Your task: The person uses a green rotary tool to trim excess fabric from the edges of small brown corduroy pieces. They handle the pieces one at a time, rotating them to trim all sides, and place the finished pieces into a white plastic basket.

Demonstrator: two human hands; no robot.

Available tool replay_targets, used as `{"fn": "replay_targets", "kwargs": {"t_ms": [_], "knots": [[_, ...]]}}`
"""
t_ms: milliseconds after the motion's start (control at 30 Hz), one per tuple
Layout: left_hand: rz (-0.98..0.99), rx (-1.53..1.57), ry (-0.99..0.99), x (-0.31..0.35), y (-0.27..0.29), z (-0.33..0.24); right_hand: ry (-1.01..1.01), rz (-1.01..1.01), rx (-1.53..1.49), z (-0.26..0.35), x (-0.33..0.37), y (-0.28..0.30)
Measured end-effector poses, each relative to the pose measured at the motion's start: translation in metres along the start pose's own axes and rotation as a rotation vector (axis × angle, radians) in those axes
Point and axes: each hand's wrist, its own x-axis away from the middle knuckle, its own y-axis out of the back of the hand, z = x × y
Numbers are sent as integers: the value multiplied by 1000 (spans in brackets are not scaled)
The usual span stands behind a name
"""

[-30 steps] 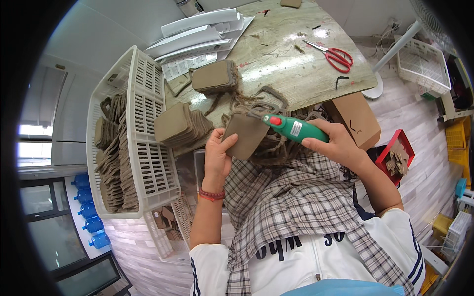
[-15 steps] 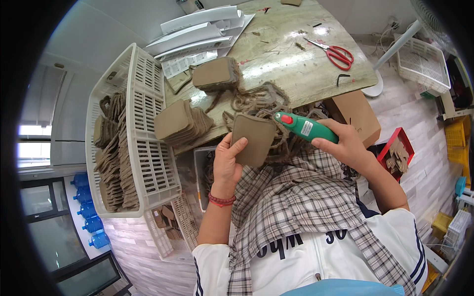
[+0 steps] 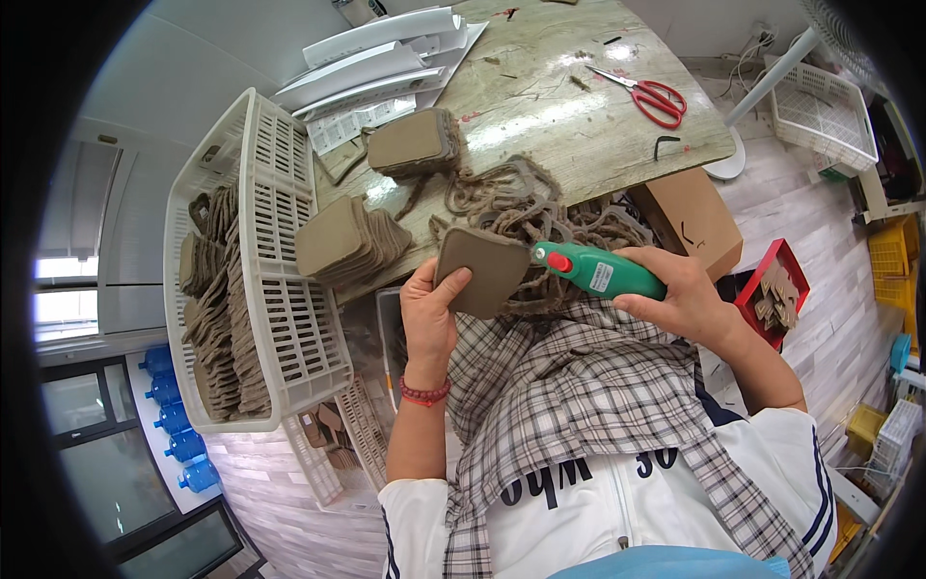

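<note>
My left hand (image 3: 431, 317) is closed on a brown rounded-square pad (image 3: 482, 270), thumb on its smooth face and fingers behind. My right hand (image 3: 677, 294) wraps round a green handheld electric cutter (image 3: 610, 274) with a red button. The cutter's tip is at the pad's right edge; whether it touches cannot be told. Behind the pad, fuzzy brown trimmed strips (image 3: 516, 188) lie tangled at the table's edge and hang over it. To the left lean several similar pads (image 3: 333, 238) in a fanned stack, with another pad stack (image 3: 410, 145) farther back.
A white slatted basket (image 3: 301, 289) on the left holds many brown pads. On the table (image 3: 540, 106) lie red-handled scissors (image 3: 659, 101), a black hex key (image 3: 664, 145) and white papers (image 3: 376, 82). At the right stand a cardboard box (image 3: 690, 222) and a red tray (image 3: 779, 259).
The pad in my left hand has shifted slightly left and turned. The cutter has tilted and moved a little down beside the pad's right edge. Both hands keep their hold.
</note>
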Motion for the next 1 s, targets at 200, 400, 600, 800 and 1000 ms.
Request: {"fn": "replay_targets", "kwargs": {"t_ms": [200,400,600,800,1000], "knots": [[-3,-47,26,1,-8,1,51,-17,56,3,-2,-2],[-23,-52,72,2,-15,5,78,-71,51,5,-5,-9],[8,-47,87,2,-16,10,72,-99,22,6,-7,-16],[41,-92,143,2,-17,14,-197,89,-201,20,-18,-11],[82,-488,105,-16,18,-77,-236,-85,-268,-3,-18,-14]]}}
